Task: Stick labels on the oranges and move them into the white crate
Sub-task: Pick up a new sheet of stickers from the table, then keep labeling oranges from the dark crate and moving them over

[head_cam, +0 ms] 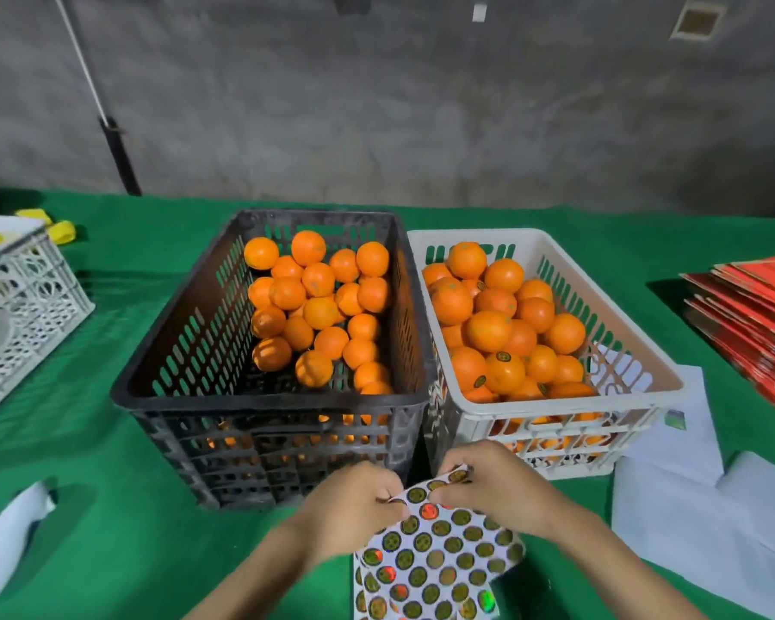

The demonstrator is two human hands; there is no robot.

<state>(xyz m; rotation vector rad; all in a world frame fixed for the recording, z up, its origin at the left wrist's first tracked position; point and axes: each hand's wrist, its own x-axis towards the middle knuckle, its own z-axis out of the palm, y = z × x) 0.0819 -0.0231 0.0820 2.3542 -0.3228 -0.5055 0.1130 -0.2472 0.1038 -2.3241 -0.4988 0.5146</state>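
Far left of the black crate (189, 333): a white lattice basket (23, 302) at the frame edge, with yellow bits (61, 230) behind it. Near-left of the black crate, a crumpled white sheet (10, 539) lies on the green cloth (108, 485).

The black crate holds 20-odd oranges (318, 306), bunched toward its far and right sides. Bare floor shows at its near-left. No labels visible on them, though small marks would be hard to tell.

The white crate (555, 407) touches the black crate's right wall and is heaped nearly to the rim. Several oranges there show dark round labels, e.g. this labelled orange (504, 371).

My read: over half done. The black crate's load is left, and headroom in the white crate is getting tight.

In front of the black crate's near-right corner:
- The left hand (350, 507) has its fingers curled and pinches the top edge of the label sheet (439, 557).
- The right hand (497, 481) pinches the sheet's curled top corner, likely peeling 1 label. Can't tell if 1 is free yet.
- Neither hand holds an orange.

The sheet is mostly full, with a few gaps.

Right of the white crate, well away from the black crate: white papers (672, 521), then a red card stack (761, 315).

Room: the hands sit just in front of both crates' near walls. The reach into the black crate goes up and over its tall rim. The crossing to the white crate is short and nothing stands in the way.
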